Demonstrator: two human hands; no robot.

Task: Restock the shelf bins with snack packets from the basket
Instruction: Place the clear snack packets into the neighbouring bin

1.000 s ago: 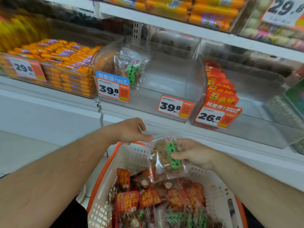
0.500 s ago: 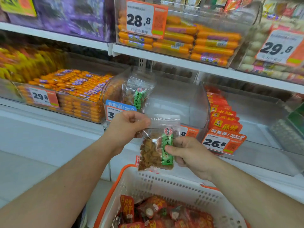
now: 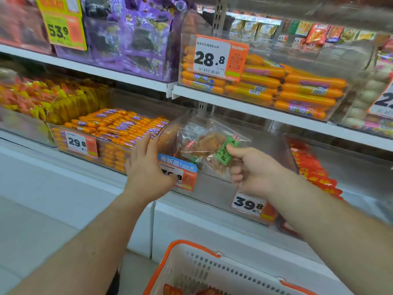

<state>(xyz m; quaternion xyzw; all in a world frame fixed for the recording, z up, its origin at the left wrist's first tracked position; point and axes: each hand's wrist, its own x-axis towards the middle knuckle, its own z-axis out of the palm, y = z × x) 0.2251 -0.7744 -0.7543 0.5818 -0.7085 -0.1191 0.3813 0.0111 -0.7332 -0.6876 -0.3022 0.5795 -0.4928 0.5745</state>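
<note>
Shelf bin (image 3: 212,188) mostly bare; right hand (image 3: 258,175) grip pinching snack packet (image 3: 209,149) over front edge; left hand (image 3: 146,167) slack.

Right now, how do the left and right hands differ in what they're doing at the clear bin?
The left hand is open, fingers straight, against the clear bin's front corner; the right hand pinches the green-labelled snack packet. The left holds nothing, the right carries the packet over the bin. Both are bare and reach toward the same bin.
</note>
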